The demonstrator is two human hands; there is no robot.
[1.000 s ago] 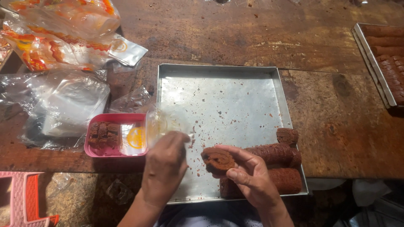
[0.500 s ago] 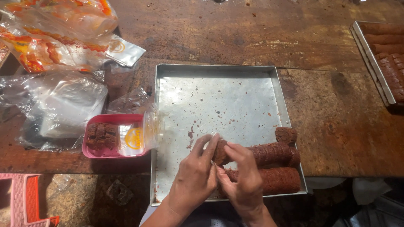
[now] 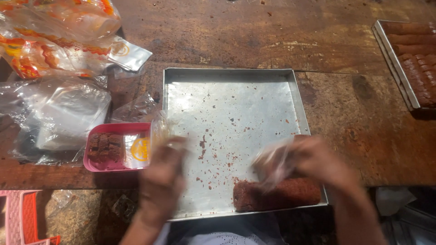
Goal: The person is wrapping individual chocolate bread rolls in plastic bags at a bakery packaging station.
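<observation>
from the head camera, both hands are blurred over the near part of a square metal tray on a worn wooden table. the left hand hovers at the tray's left edge, just beside a pink tray holding brown cake pieces half inside a clear wrapper; whether its fingers grip anything cannot be told. the right hand is closed on a crumpled clear plastic sheet, just above a brown cake roll lying along the tray's near rim. crumbs dot the tray. plastic bags lie at left; another tray of rolls sits far right.
</observation>
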